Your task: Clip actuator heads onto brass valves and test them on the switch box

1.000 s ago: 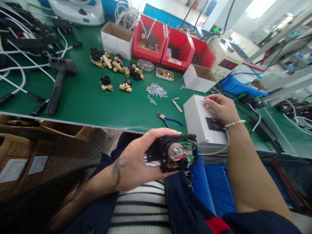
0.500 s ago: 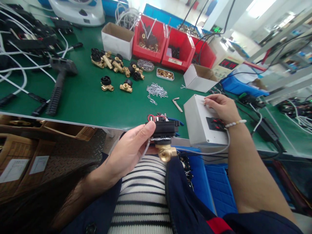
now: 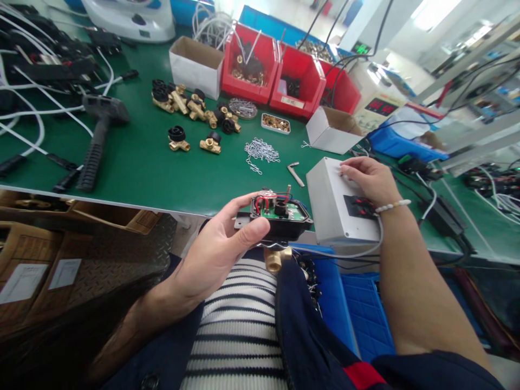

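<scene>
My left hand (image 3: pixel 219 249) grips a black valve actuator (image 3: pixel 280 219) over my lap, just below the table's near edge. Its open top shows a green circuit board with red and black wires. A brass valve body (image 3: pixel 276 259) hangs under it. My right hand (image 3: pixel 368 179) rests on top of a grey control box (image 3: pixel 333 208), fingers curled and pressed on its far top face. A white cable runs from the box toward the actuator.
On the green table (image 3: pixel 142 162) lie brass valves (image 3: pixel 190 105), a heap of metal clips (image 3: pixel 262 150), a hex key (image 3: pixel 293 173), a black tool (image 3: pixel 95 141), red bins (image 3: pixel 276 73), white cartons (image 3: pixel 195 65). A blue crate (image 3: pixel 357 309) stands by my right knee.
My left hand turned the actuator: first its open face was toward me, then it stood side-on with the brass body showing, now it is tilted with the board up. My right hand stayed put.
</scene>
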`<state>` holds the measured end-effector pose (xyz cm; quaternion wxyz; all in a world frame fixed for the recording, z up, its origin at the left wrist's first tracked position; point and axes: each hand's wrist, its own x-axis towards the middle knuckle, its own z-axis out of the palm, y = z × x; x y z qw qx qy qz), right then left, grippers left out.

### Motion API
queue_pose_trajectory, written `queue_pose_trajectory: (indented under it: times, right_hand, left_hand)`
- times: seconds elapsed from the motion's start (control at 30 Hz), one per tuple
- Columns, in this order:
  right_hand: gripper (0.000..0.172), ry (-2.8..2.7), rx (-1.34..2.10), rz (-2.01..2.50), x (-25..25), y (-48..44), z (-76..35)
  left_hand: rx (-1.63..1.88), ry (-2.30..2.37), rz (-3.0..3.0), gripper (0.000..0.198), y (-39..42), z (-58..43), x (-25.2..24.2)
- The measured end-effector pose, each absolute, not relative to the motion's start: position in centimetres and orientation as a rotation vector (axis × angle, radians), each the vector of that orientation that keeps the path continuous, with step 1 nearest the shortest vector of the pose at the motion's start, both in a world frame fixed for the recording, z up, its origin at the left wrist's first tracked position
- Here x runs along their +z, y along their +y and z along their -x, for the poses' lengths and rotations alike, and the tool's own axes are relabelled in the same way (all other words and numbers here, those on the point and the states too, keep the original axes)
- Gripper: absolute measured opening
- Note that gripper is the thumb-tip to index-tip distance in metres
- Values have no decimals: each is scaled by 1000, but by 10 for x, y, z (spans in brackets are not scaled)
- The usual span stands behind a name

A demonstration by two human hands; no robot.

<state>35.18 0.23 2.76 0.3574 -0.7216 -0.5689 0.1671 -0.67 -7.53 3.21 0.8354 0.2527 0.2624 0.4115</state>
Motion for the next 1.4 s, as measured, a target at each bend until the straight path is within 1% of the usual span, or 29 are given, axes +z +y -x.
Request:
queue_pose_trajectory:
  times: [0.1,0.23,0.37,0.53,0.77,0.83,0.9,1.0,1.17,1.33,1.4]
  right_hand:
    - [18,-1475,441,1873,29,2,-349]
    - [16,-1477,441,1891,32,1,-345]
    - [14,-1472,444,1915,35,1,-343]
    - [6,-1464,452,1948,36,2,-341]
    - [6,-1462,462,1962,39,2,-337]
    - [8,-1468,455,1967,40,1,-336]
    - [10,-1473,454,1974,42,1,-336]
    - [11,-1486,455,1985,44,1,-335]
    - [12,-1501,434,1998,44,1,-335]
    - [11,-1468,396,2027,40,5,-338]
    - [10,-1465,381,2038,40,6,-338]
  left_hand:
    - [792,506,-471,33,-74,6,32]
    - [660,393,-358,41,-72,7,34]
    - [626,311,-299,52,-72,9,36]
    - [599,327,-332,38,-73,10,37]
    - [545,292,-223,33,-71,9,31]
    - [598,319,-265,35,-71,8,31]
    - [625,353,-354,42,-70,8,31]
    - [577,293,-436,52,-70,7,30]
    - [500,208,-358,49,-69,8,18]
    - [475,126,-228,56,-69,6,16]
    - [481,77,-217,53,-69,5,17]
